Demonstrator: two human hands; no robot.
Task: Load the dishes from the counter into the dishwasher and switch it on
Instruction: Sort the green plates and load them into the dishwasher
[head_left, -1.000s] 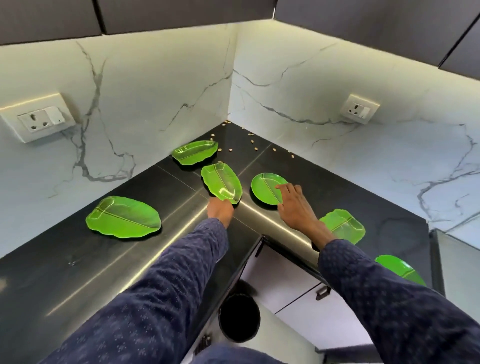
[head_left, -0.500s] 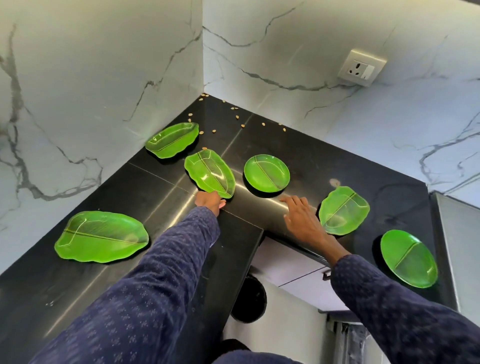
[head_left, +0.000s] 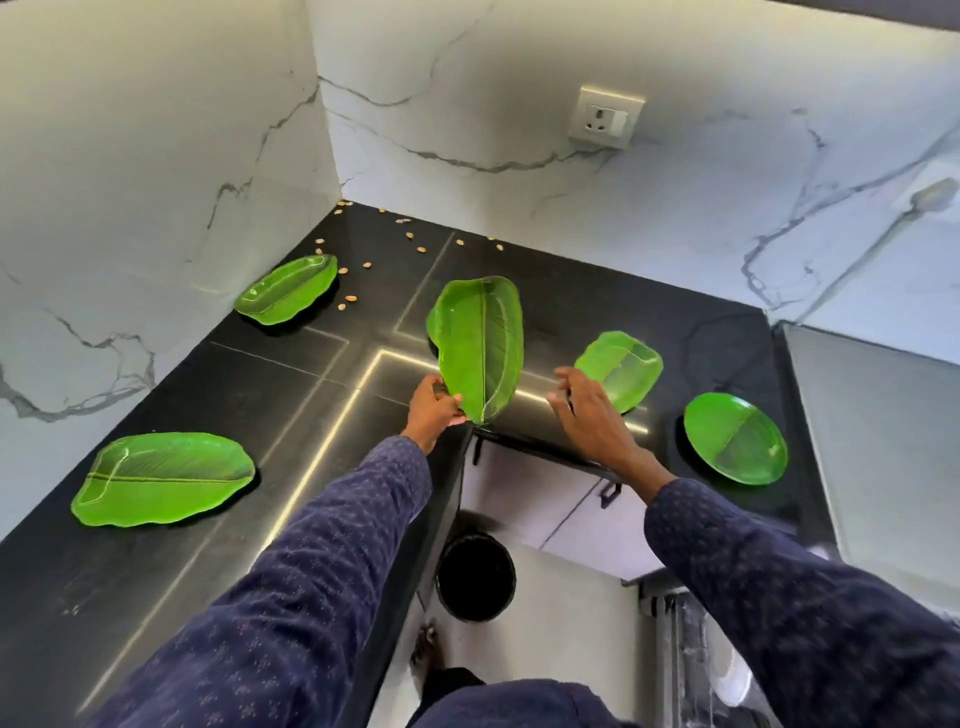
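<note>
Several green leaf-shaped plates lie on the black L-shaped counter (head_left: 597, 291). My left hand (head_left: 434, 410) grips the near tip of one leaf plate (head_left: 480, 345) and holds it tilted up off the counter. It hides most of the round green plate behind it. My right hand (head_left: 589, 415) hovers open beside it, fingers spread, close to another leaf plate (head_left: 621, 366). A round green plate (head_left: 735, 439) sits at the right. A large leaf plate (head_left: 163, 478) lies at the left and a smaller leaf plate (head_left: 285, 288) near the back corner.
Scattered seeds (head_left: 353, 299) lie in the back corner of the counter. A wall socket (head_left: 605, 117) is on the marble backsplash. Below the counter's inner corner are white cabinet drawers (head_left: 524, 493) and a black bin (head_left: 475, 577) on the floor. A steel surface (head_left: 878, 441) adjoins at the right.
My left hand has lifted the middle leaf plate and tilted it upright, covering the round plate behind. My right hand has risen off the counter edge. The view has tilted downward.
</note>
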